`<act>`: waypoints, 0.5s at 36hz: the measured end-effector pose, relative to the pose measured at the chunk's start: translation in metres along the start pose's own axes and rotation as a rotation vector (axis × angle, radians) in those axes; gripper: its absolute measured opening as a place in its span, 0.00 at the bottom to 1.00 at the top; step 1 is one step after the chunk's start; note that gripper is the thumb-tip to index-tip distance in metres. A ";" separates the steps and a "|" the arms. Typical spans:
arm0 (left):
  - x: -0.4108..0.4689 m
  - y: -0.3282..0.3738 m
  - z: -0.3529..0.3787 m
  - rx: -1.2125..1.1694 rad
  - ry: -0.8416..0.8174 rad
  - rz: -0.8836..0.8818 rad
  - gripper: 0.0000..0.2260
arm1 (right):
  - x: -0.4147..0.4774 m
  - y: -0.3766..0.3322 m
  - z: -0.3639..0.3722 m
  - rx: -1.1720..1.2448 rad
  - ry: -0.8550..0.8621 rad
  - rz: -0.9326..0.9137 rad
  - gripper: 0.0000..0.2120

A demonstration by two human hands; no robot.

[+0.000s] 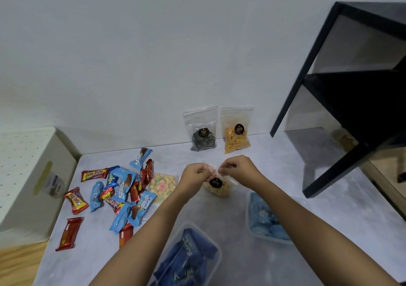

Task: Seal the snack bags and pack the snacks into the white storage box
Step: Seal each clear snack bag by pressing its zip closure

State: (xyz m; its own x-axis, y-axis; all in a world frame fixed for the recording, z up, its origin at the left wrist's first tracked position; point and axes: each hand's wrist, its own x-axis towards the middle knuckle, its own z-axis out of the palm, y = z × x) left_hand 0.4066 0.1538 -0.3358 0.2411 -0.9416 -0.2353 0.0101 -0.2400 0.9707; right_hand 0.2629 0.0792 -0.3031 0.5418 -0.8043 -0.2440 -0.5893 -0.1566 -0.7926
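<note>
- Presently, I see the left hand [196, 174] and the right hand [238, 168] raised together over the middle of the table [226, 219], fingers curled and pinching the top edge of a clear snack bag [219, 190] between them.
- Fingertips of the two hands sit close together along that edge; I cannot tell whether the strip is pressed closed.
- Bag hangs from the pinch, holding pale yellow pieces and a round black sticker. I cannot tell whether its base touches the table.
- Just left of it lies a flat bag of pastel puffs [163, 184], and beyond that a loose pile of wrapped bars [123, 189] in red and blue.
- Behind the hands, two more bags lean upright against the wall: a dark swirl bag [203, 133] and, beside it, an orange stick bag [236, 133].
- Nearer me stand two clear tubs of blue packets, a near tub [191, 224] under the left forearm and a right tub [303, 202] under the right forearm.
- White storage box [22, 153] stands at the far left, well apart from the hands.
- Black shelf [351, 88] occupies the right side.
</note>
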 end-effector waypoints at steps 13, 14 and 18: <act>0.006 -0.002 0.001 0.069 0.083 0.010 0.12 | 0.014 -0.005 0.008 0.084 0.031 0.250 0.12; 0.006 -0.002 0.001 0.065 0.088 0.010 0.12 | 0.015 -0.004 0.008 0.070 0.046 0.253 0.14; 0.007 -0.003 0.001 0.064 0.085 0.000 0.10 | 0.014 -0.002 0.009 0.102 0.058 0.238 0.13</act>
State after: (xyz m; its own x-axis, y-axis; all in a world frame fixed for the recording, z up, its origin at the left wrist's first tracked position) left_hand 0.4076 0.1474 -0.3402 0.3224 -0.9188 -0.2278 -0.0508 -0.2571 0.9650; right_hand 0.2773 0.0729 -0.3099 0.3584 -0.8436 -0.3998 -0.6305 0.0970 -0.7701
